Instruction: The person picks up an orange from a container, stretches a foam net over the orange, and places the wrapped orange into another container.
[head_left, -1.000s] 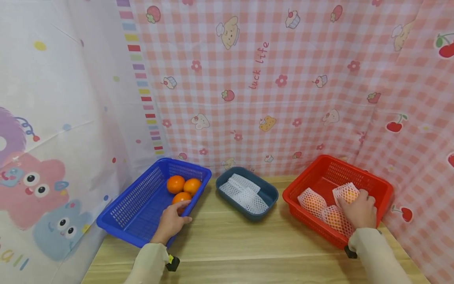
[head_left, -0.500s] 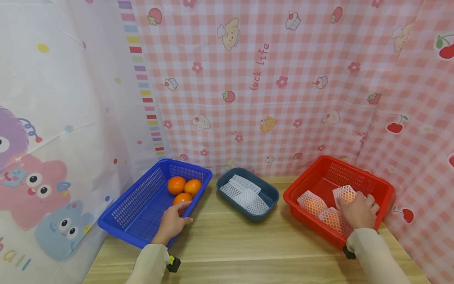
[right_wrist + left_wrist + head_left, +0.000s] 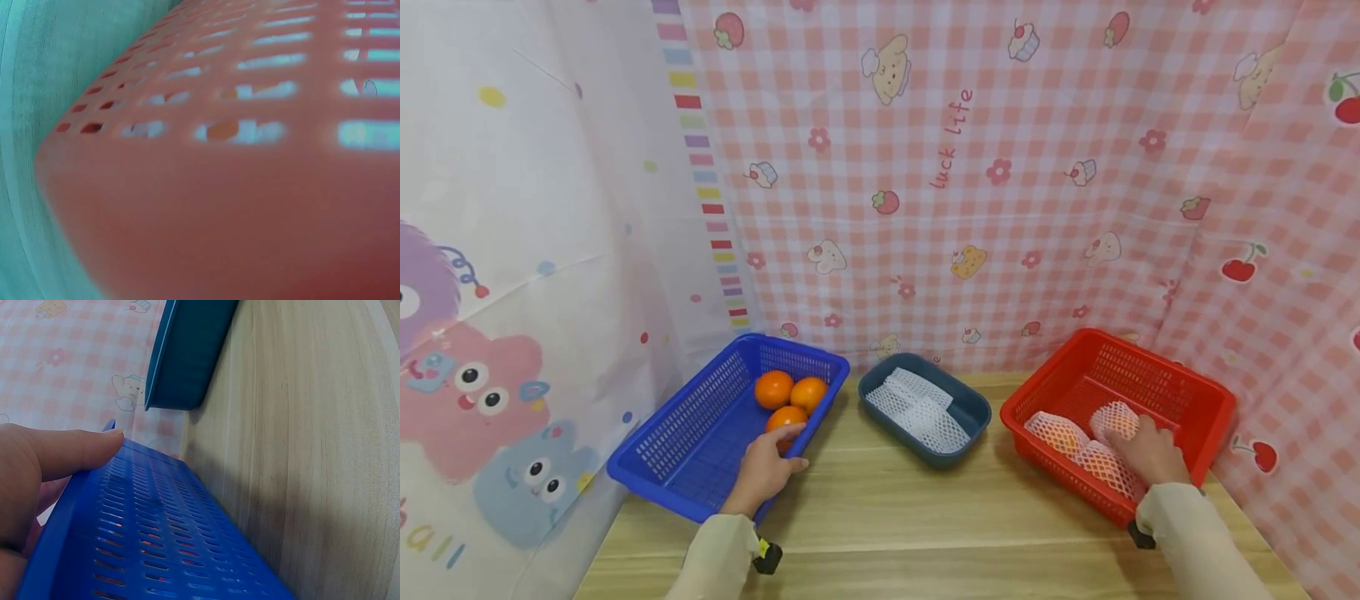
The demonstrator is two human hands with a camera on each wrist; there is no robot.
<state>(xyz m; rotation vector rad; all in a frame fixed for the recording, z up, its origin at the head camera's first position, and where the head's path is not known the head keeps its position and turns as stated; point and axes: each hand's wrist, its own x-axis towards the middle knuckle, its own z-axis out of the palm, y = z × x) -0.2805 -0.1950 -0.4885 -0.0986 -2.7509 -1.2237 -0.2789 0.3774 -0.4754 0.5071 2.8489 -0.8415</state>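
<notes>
My left hand (image 3: 763, 467) grips the right rim of the blue basket (image 3: 662, 492), thumb (image 3: 81, 449) outside the perforated wall and fingers inside. Three bare oranges (image 3: 773, 389) sit at that basket's far right, the closest one just by my fingertips. In the red basket (image 3: 1213, 408), my right hand (image 3: 1152, 452) holds an orange in a white foam net (image 3: 1112, 421), low over the others. Two more netted oranges (image 3: 1056, 435) lie to its left and front. The right wrist view shows only the red basket's outer wall (image 3: 206, 206), hiding the hand.
Between the baskets stands a dark teal tray (image 3: 977, 408) with several white foam nets (image 3: 921, 408) lying flat inside. All three containers rest on a wooden table (image 3: 910, 525). A pink checked curtain (image 3: 925, 208) hangs behind, and a white printed sheet (image 3: 572, 292) borders the left.
My right hand has shifted left and lower in the red basket with the netted orange, now against the other two, which have shifted slightly. The left hand keeps its place on the blue rim.
</notes>
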